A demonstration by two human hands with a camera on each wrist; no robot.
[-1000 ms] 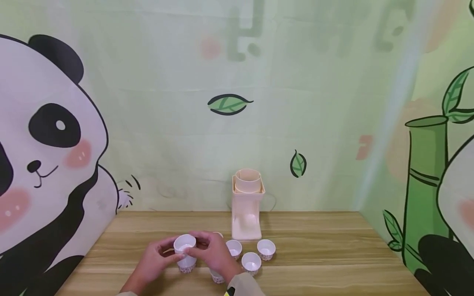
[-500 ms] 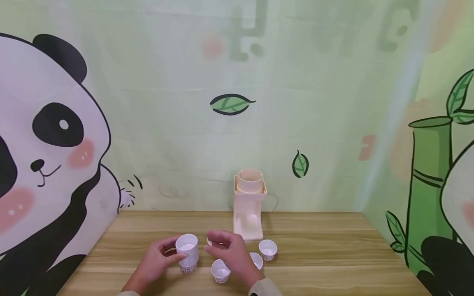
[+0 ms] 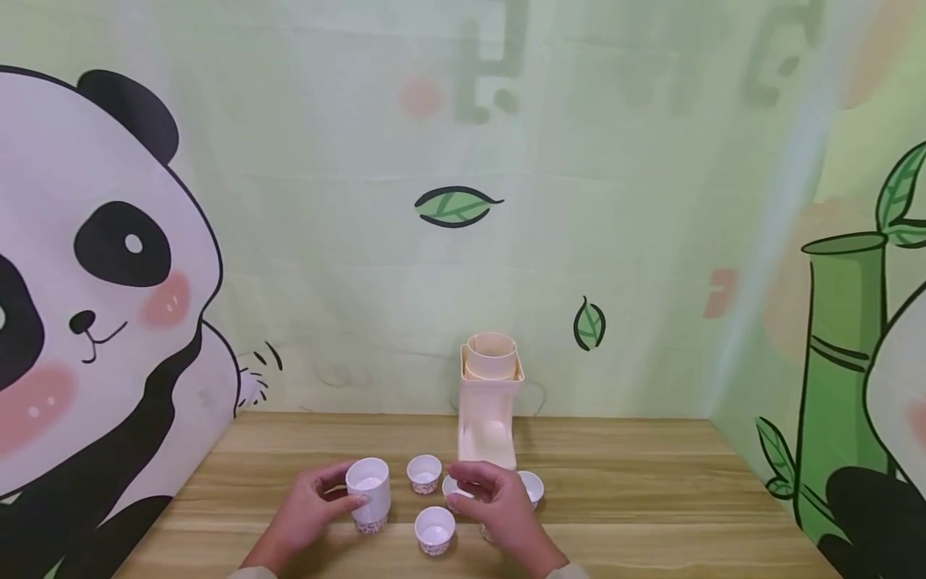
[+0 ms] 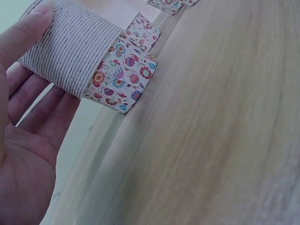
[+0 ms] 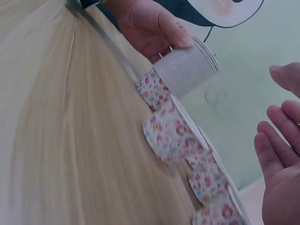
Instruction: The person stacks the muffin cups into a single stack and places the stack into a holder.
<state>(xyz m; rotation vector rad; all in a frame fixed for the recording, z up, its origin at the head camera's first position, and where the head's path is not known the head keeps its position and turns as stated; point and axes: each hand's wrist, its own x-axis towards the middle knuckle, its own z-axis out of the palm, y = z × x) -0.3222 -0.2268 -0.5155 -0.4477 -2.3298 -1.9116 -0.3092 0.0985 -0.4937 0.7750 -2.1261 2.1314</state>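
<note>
My left hand [image 3: 313, 508] grips a tall stack of nested paper baking cups [image 3: 372, 497], thumb on the near side and fingers behind. In the left wrist view, the stack shows many white rims [image 4: 70, 44] above a floral-printed bottom cup [image 4: 123, 75]. Bare of any object, my right hand [image 3: 502, 508] hovers over the single cups with relaxed fingers, thumb apart from them. Loose floral cups stand upright nearby: a front cup [image 3: 435, 532], a back cup [image 3: 424, 474] and a right cup [image 3: 533, 488]. Others are partly hidden behind the right hand.
A peach-coloured stand [image 3: 486, 418] with a round cylinder [image 3: 492, 355] on top stands behind the cups, near the back wall. The wooden table [image 3: 615, 498] meets a printed cloth backdrop [image 3: 347, 265] with pandas and bamboo.
My right hand has let go of the stack and moved right, over the loose cups. My left hand keeps hold of the stack in about the same place.
</note>
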